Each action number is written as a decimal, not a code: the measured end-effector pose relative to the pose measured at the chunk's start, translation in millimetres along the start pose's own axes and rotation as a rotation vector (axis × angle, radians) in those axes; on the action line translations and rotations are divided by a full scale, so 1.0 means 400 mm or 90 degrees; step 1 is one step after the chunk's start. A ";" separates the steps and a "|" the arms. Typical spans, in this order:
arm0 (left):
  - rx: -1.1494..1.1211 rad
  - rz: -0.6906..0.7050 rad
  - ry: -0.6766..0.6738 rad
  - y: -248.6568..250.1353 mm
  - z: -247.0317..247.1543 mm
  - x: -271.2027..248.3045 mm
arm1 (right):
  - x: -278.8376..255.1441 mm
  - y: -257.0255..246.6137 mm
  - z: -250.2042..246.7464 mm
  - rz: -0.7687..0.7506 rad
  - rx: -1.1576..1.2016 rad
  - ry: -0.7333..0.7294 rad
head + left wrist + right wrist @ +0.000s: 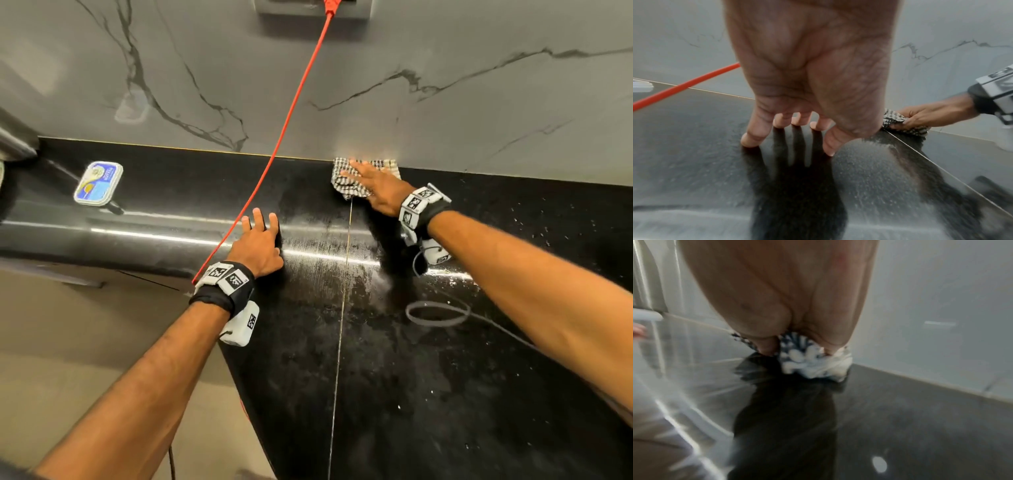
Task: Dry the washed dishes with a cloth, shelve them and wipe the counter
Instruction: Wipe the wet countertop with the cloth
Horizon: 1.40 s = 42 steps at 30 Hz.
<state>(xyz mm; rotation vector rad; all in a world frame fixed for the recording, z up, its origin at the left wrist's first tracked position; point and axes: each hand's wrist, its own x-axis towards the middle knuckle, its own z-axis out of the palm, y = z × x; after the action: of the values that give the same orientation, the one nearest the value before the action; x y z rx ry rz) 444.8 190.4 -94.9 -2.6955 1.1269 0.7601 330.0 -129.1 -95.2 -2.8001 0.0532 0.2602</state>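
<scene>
My right hand (371, 183) lies flat on a black-and-white checked cloth (346, 187) and presses it on the black counter (376, 377), right against the back wall. The left wrist view shows that hand (925, 115) with its thumb on the cloth's (914, 130) near edge. Seen from the right wrist, the cloth (813, 360) is bunched under my palm (787, 305), blurred. My left hand (260, 240) rests on the counter near its front left edge with fingers (754, 136) spread, tips touching the wet surface, holding nothing. No dishes are in view.
A red cable (284, 130) runs from a wall socket (311, 7) down across the counter past my left wrist. A blue and yellow tin (98, 183) lies at the far left. Water drops (534, 233) speckle the counter's right side. The floor (68, 342) lies lower left.
</scene>
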 end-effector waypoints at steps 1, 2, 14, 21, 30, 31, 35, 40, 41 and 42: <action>-0.009 -0.006 -0.003 0.005 -0.001 -0.001 | -0.015 -0.035 0.018 0.007 -0.010 0.001; -0.017 -0.010 -0.005 0.009 0.000 -0.001 | -0.038 -0.080 0.041 0.014 -0.003 -0.001; 0.000 -0.029 0.006 0.029 -0.017 -0.029 | -0.362 -0.375 0.198 -0.225 0.048 -0.078; 0.027 0.026 0.014 0.028 0.042 -0.158 | -0.371 -0.435 0.242 -0.122 0.029 -0.035; -0.123 0.068 0.060 -0.008 0.071 -0.289 | -0.441 -0.604 0.266 -0.352 0.012 -0.188; -0.151 0.056 0.073 -0.018 0.070 -0.297 | -0.374 -0.558 0.234 -0.302 -0.009 -0.177; -0.218 0.009 0.097 -0.040 0.090 -0.331 | -0.205 -0.510 0.133 -0.096 -0.046 -0.162; -0.222 -0.013 0.161 -0.023 0.119 -0.364 | -0.318 -0.677 0.274 -0.211 -0.084 -0.159; -0.204 -0.010 0.163 -0.012 0.122 -0.368 | -0.388 -0.700 0.318 -0.244 -0.059 -0.153; -0.180 -0.007 0.166 0.001 0.127 -0.370 | -0.468 -0.718 0.349 -0.268 -0.037 -0.136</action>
<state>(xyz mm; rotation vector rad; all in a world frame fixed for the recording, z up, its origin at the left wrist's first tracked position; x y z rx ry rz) 335.8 298.9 -65.8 -3.1091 1.1298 0.6207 140.9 189.0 -99.1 -2.7360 -0.5921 0.4573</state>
